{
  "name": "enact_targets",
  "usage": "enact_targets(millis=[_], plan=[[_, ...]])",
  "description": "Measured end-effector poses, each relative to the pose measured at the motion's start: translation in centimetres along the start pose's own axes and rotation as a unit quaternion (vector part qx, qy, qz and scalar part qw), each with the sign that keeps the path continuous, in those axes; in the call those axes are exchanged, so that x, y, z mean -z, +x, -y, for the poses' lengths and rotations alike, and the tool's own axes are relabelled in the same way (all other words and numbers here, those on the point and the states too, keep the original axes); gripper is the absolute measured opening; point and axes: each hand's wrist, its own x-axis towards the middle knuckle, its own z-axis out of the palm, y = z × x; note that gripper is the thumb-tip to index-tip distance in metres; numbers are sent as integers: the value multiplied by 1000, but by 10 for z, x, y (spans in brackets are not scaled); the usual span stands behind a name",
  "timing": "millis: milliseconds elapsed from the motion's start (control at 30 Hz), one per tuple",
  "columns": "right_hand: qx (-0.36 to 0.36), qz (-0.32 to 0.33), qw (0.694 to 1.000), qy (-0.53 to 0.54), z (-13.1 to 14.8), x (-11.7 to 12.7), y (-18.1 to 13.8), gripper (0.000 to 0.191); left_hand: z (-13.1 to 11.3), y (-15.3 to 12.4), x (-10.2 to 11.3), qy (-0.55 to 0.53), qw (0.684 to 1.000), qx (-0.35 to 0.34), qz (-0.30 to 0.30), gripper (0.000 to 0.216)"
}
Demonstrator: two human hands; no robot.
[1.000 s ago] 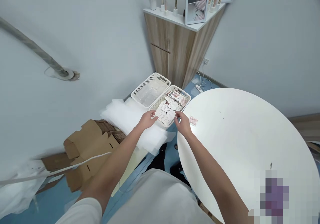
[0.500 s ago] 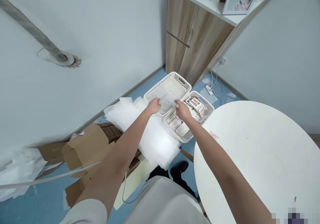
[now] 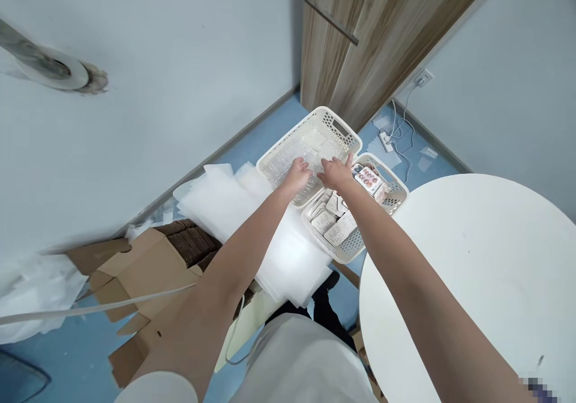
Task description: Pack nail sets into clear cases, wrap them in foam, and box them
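Two cream plastic baskets stand side by side. In the far basket (image 3: 288, 145) lie clear plastic pieces that look like thin cases. My left hand (image 3: 297, 176) reaches over its near side, fingers loosely bent and apart, with nothing visible in them. Close by on the right, my right hand (image 3: 336, 173) hovers where the two baskets meet, its fingers spread. The nearer basket (image 3: 355, 250) holds several printed white cards (image 3: 341, 229) and a pack with pinkish nail pictures (image 3: 368, 179). My right hand and forearm hide part of that basket.
White foam sheets (image 3: 288, 253) are stacked left of the baskets. Opened cardboard boxes (image 3: 144, 259) lie farther left. A round white table (image 3: 468, 259) stands at right, a wood-grain cabinet (image 3: 342, 61) behind. A power strip (image 3: 386, 141) with cables rests on the floor.
The view has tilted down and come closer to the baskets. My hands have come nearer to each other over the far basket, and my right hand's fingers have spread.
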Motion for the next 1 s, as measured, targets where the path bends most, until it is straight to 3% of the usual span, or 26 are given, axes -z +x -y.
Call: enact_targets(millis=[167,400,500,633,833,1000], plan=[[-28,27,999,9,1,3,2,33,-4,-5,6,-8,1000,13,-15,58],[42,12,999,-1,7,7,-9,30,-4,-9,7,22,999,18,-18,57],[60,-16,998,9,10,7,-19,27,-2,-11,10,67,996,-27,-59,53],[71,-58,990,103,7,8,-34,32,-3,-19,19,127,977,-139,-96,42],[87,-114,964,222,3,17,-59,36,-9,-36,26,81,963,-251,-45,26],[76,-147,935,315,7,26,-87,33,-15,-64,28,9,967,-253,-8,22]])
